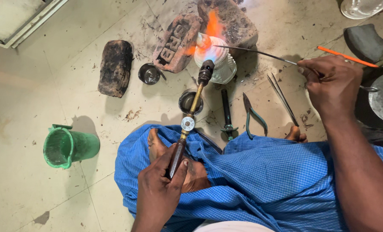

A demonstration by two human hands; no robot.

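Observation:
My left hand grips the dark handle of a brass gas torch that points away from me. Its blue and orange flame plays on the top of a white ribbed block on the floor. My right hand pinches a long thin metal rod whose tip reaches into the flame at the block's top. I sit cross-legged in a blue checked cloth.
Two sooty bricks stand behind the flame, a dark block to the left. Small metal cups, pliers, tweezers, a dark tool, a green jug and an orange stick lie around.

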